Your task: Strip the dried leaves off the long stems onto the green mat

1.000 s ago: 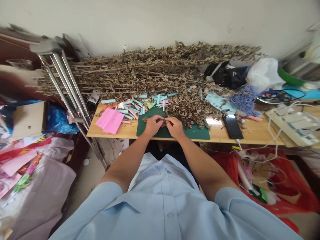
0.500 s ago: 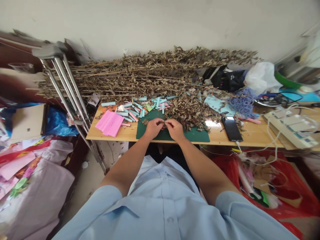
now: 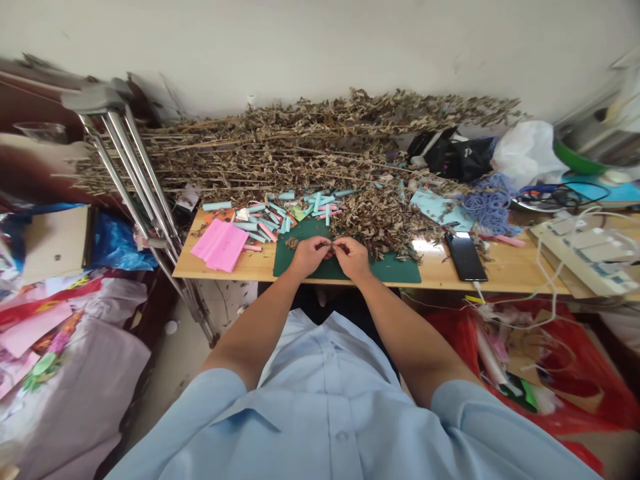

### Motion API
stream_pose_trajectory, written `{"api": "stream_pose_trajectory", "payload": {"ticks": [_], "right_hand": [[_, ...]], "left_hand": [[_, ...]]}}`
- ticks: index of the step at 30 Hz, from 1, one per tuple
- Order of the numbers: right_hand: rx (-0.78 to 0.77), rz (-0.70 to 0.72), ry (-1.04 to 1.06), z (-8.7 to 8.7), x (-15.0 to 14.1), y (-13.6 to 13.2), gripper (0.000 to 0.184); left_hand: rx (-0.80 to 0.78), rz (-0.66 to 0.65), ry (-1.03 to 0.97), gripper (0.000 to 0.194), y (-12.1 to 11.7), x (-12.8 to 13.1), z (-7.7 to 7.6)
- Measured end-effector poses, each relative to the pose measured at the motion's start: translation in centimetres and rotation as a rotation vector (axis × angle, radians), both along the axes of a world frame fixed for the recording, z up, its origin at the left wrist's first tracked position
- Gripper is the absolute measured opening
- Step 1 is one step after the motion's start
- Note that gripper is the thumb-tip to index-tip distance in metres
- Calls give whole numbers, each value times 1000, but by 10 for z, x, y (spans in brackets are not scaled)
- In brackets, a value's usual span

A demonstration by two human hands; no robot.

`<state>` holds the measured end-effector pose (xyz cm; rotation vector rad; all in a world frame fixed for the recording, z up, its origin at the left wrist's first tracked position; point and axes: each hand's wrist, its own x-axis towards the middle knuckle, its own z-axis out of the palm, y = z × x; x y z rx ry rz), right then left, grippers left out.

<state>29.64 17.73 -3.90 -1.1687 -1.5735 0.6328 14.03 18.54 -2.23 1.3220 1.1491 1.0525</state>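
My left hand and my right hand meet above a green cutting mat on a wooden table. Their fingertips pinch a small dried leafy sprig between them, mostly hidden by my fingers. A heap of dried brown leaves lies just beyond my right hand. A small leaf clump rests on the mat by my left hand. Pale blue paper strips are scattered beyond my left hand, with pink paper sheets further left.
Long dried leafy branches lie along the wall behind the table. A black phone, blue yarn and a white power strip stand to the right. Metal crutches lean at the left edge. A red bag sits below.
My hands stay together over the mat, still pinching the sprig. The whole view shifts only slightly between frames.
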Motion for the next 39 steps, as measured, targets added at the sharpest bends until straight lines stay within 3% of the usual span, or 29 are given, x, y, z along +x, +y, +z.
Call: {"api": "stream_pose_trajectory", "payload": {"ticks": [7,10,16,23,31,35,39], "right_hand": [[-128,-98,169,-5,0,4,16],[-158,-66,220,-5,0,4,19],[28,27,5,0,1,2,12],[131,46,-12,-1,0,3,13],[51,-26,-51,-6,-1,0,20],[-45,-101,57,-7,0,2,23],[-81,-50,71,-5,1,3,22]], "left_hand": [[-36,32,-8,11,1,-1,0],[-38,43,-45,10,2,-1,1],[-59,50,-133,17,3,1,0],[-46,-20,-159,22,4,-3,-7],[-34,19,34,24,1,0,2],[-47,22,-26,19,2,-1,-1],[-60,5,-94,17,4,-1,-4]]}}
